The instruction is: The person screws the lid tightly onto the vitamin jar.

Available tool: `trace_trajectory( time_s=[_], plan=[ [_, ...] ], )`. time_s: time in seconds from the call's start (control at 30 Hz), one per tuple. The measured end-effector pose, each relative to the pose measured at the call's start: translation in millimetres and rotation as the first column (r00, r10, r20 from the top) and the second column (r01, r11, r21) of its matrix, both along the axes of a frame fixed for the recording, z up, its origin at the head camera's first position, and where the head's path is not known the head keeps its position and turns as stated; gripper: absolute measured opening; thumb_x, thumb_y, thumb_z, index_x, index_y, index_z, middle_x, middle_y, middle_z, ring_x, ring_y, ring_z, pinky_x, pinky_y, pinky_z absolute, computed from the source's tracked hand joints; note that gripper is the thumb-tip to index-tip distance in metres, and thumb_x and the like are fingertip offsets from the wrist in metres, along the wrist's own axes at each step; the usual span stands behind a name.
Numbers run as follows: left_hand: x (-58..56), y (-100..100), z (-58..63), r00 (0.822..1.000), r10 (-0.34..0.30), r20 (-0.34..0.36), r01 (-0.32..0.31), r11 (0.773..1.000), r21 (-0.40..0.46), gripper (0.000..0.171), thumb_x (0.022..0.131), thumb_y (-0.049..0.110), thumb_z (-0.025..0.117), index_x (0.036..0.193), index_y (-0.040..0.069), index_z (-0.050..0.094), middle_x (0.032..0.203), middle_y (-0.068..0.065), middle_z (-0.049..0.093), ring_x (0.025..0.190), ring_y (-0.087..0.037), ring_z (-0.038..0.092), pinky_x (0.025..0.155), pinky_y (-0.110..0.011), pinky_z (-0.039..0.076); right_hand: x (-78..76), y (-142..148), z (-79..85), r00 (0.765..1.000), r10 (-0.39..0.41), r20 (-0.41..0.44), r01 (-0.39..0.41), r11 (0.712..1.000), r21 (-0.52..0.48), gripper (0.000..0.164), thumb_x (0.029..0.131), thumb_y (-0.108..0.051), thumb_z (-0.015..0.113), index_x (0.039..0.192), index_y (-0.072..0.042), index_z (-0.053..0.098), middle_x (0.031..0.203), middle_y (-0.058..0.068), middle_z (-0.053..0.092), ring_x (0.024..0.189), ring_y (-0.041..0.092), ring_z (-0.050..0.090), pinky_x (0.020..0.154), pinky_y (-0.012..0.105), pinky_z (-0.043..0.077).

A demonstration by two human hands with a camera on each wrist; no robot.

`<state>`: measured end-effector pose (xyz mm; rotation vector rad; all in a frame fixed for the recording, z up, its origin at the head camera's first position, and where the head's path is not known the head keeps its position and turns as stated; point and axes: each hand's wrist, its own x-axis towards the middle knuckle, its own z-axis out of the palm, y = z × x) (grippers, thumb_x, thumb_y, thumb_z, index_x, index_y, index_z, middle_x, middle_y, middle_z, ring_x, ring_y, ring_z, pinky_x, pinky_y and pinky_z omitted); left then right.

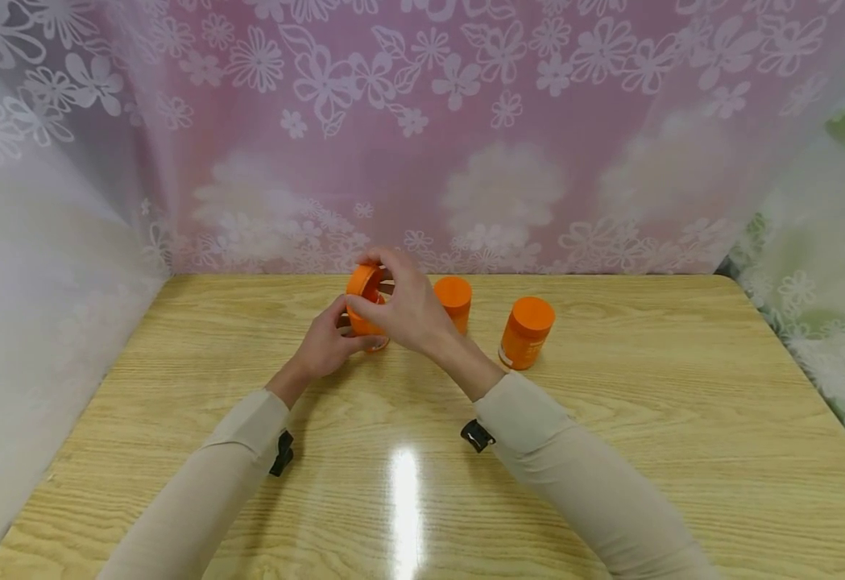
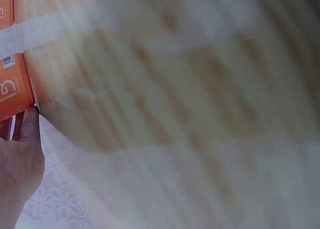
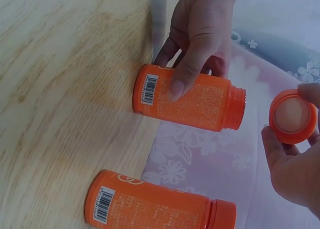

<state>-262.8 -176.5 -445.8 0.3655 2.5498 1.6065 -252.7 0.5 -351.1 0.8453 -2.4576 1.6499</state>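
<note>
An orange bottle (image 3: 200, 99) stands on the table with its threaded neck uncovered. My left hand (image 1: 324, 342) grips its body from the side, thumb across the printed label in the right wrist view. Just above the bottle's mouth, my right hand (image 1: 415, 310) holds the orange screw lid (image 3: 274, 120) by its rim, tilted so that its pale inner disc shows. Lid and neck are apart. In the left wrist view only part of the bottle (image 2: 12, 91) and the left fingers appear at the left edge.
Two more orange bottles with lids on stand to the right, one close behind the right hand (image 1: 454, 300), the other bottle (image 1: 528, 334) farther right. A floral curtain (image 1: 393, 161) hangs along the back edge of the wooden table (image 1: 647, 419).
</note>
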Motion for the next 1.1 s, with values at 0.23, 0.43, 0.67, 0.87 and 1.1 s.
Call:
trace_trajectory(
  time_s=[0.23, 0.43, 0.67, 0.87, 1.1],
  plan=[
    [4.8, 1, 8.5, 1.000, -0.003, 0.002, 0.003, 1.000, -0.006, 0.054, 0.083, 0.025, 0.076, 0.128, 0.014, 0.047, 0.120, -0.011, 0.052, 0.108, -0.030, 0.057, 0.088, -0.042, 0.051, -2.7, -3, -7.9, 0.999, -0.029, 0.025, 0.031, 0.998, -0.054, 0.034, 0.085, -0.020, 0.073, 0.110, -0.012, 0.051, 0.112, -0.001, 0.052, 0.106, 0.012, 0.054, 0.095, 0.027, 0.046],
    [16.5, 6, 28.3, 0.999, -0.033, 0.005, 0.033, 0.999, 0.011, 0.051, 0.087, 0.014, 0.073, 0.129, 0.006, 0.045, 0.121, -0.017, 0.051, 0.108, -0.034, 0.056, 0.088, -0.043, 0.051, -3.4, -4, -15.9, 0.999, -0.048, 0.017, 0.049, 0.997, -0.059, 0.029, 0.086, -0.021, 0.073, 0.095, -0.013, 0.047, 0.105, -0.003, 0.052, 0.098, 0.010, 0.054, 0.088, 0.023, 0.047],
    [3.3, 1, 5.9, 1.000, -0.013, 0.017, 0.013, 1.000, 0.017, 0.056, 0.084, 0.023, 0.075, 0.130, 0.012, 0.045, 0.121, -0.012, 0.050, 0.110, -0.029, 0.057, 0.090, -0.041, 0.050, -5.8, -6, -23.2, 0.997, -0.079, 0.010, 0.079, 0.997, 0.018, 0.026, 0.087, -0.026, 0.072, 0.093, -0.014, 0.049, 0.116, -0.003, 0.054, 0.104, 0.013, 0.050, 0.092, 0.032, 0.047],
    [-1.2, 0, -2.5, 1.000, -0.002, 0.000, 0.002, 1.000, 0.017, 0.058, 0.084, 0.021, 0.075, 0.133, 0.014, 0.045, 0.120, -0.010, 0.051, 0.110, -0.027, 0.057, 0.090, -0.040, 0.050, -6.5, -6, -28.1, 0.996, -0.092, 0.000, 0.091, 0.994, 0.064, 0.025, 0.087, -0.024, 0.071, 0.094, -0.014, 0.049, 0.121, -0.001, 0.053, 0.104, 0.014, 0.051, 0.091, 0.029, 0.047],
    [-1.1, -1, -0.3, 1.000, -0.001, -0.005, 0.001, 0.999, 0.038, 0.061, 0.085, 0.012, 0.073, 0.138, 0.010, 0.042, 0.125, -0.015, 0.050, 0.112, -0.031, 0.056, 0.092, -0.040, 0.049, -7.4, -9, -34.0, 0.993, -0.118, -0.003, 0.117, 0.985, 0.126, 0.026, 0.087, -0.027, 0.071, 0.095, -0.013, 0.050, 0.115, -0.001, 0.053, 0.098, 0.015, 0.051, 0.086, 0.026, 0.048]
  ],
)
